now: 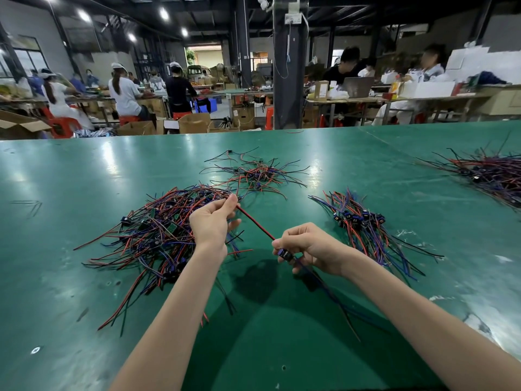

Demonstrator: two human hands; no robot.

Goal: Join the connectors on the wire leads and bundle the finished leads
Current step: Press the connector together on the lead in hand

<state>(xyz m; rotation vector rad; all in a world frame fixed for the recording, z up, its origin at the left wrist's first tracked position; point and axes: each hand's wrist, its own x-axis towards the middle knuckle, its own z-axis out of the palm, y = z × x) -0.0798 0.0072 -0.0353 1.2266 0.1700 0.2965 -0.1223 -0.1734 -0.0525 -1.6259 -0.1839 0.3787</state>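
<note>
Two tight pinches: left hand [211,224] fingers on red-black lead [255,221], right hand [313,246] fingers on connector [284,253].

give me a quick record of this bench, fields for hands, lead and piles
left hand: pinches red-black lead
right hand: grips connector at the lead's other end
lead state: stretched straight between both hands above green table
piles: tangled pile at left; small pile centre back; aligned bundle at right; far pile at right edge

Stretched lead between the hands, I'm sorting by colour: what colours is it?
The lead is red and black; head view.
</note>
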